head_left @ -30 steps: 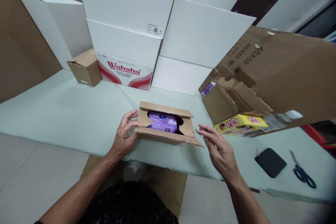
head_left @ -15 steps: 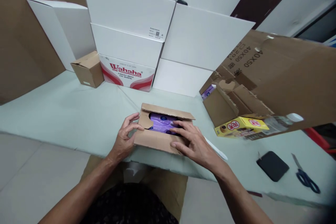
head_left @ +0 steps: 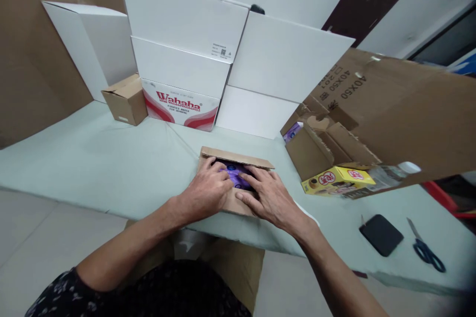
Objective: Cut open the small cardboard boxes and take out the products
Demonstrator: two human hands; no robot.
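Purple printed pkg (head_left: 238,173) is held in open brown ctn (head_left: 234,204), set nr mid of worktop's (head_left: 74,158) front edge; print partly hidden by hands. Flap & pkg covered by R grip (head_left: 273,198), fingers spread; L grip (head_left: 208,190) curled at opening, pinch unclear

Tablecloth (head_left: 74,158) lies open left of the cardboard box (head_left: 238,157), whose half-hidden inside seems tight; white cartons (head_left: 256,111) bar the back, a yellow box (head_left: 336,182) the right.
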